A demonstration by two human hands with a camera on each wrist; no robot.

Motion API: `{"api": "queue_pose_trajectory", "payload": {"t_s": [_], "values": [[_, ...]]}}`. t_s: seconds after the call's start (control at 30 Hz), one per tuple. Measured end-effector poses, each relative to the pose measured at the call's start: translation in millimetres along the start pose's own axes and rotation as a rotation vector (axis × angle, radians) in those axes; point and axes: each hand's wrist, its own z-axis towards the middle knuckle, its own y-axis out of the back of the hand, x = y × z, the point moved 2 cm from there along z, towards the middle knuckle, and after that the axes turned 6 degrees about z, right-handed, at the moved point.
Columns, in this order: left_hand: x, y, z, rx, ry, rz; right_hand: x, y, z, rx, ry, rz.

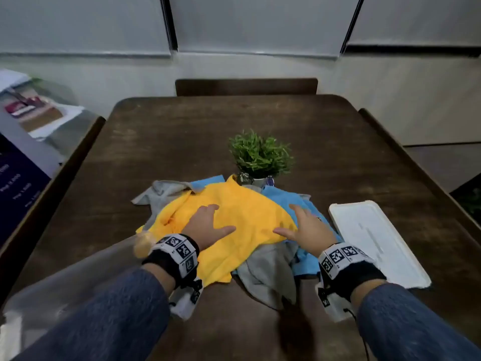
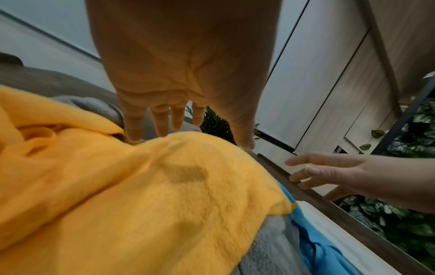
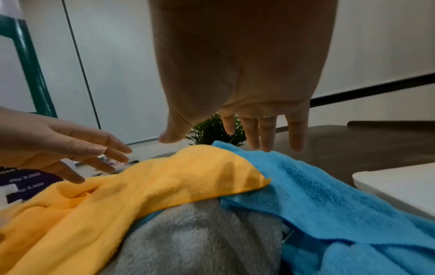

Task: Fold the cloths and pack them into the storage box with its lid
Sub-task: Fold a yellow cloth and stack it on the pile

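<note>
A yellow cloth [image 1: 247, 204] lies unfolded on top of a crumpled pile, over a blue cloth [image 1: 286, 196] and a grey cloth [image 1: 268, 272]. My left hand [image 1: 216, 220] is spread flat over the yellow cloth [image 2: 141, 186], fingertips at its surface. With fingers straight, my right hand [image 1: 294, 222] hovers where the yellow cloth [image 3: 164, 176] meets the blue cloth [image 3: 317, 195]. Neither hand grips anything. The white lid [image 1: 374, 241] lies flat to the right of the pile. A clear plastic box [image 1: 78, 287] shows blurred at the lower left.
The pile sits on a dark wooden table [image 1: 182, 139]. A small potted plant [image 1: 260, 155] stands just behind the cloths. A chair back [image 1: 247, 86] is at the far edge, and dark chair rails flank both sides.
</note>
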Motion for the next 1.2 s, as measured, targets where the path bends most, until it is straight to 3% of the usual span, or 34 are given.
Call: {"api": "queue_pose_trajectory", "payload": {"t_s": [0.13, 0.37, 0.57, 0.83, 1.03, 1.2], "values": [[5, -22, 21, 0.065, -0.024, 0.004, -12, -24, 15, 0.075, -0.095, 0.022], [8, -37, 56, 0.077, -0.077, -0.004, -16, -41, 48, 0.076, -0.133, 0.003], [2, -32, 75, 0.092, -0.049, 0.056, -16, -47, 66, 0.133, -0.209, 0.045], [-1, -38, 87, 0.167, -0.006, 0.145, -24, -62, 72, 0.172, -0.202, 0.133], [-12, -44, 82, 0.16, 0.037, 0.201, -37, -64, 70, 0.155, -0.13, 0.157], [-20, -41, 68, 0.097, 0.07, 0.252, -43, -50, 58, 0.024, 0.051, 0.206]]}}
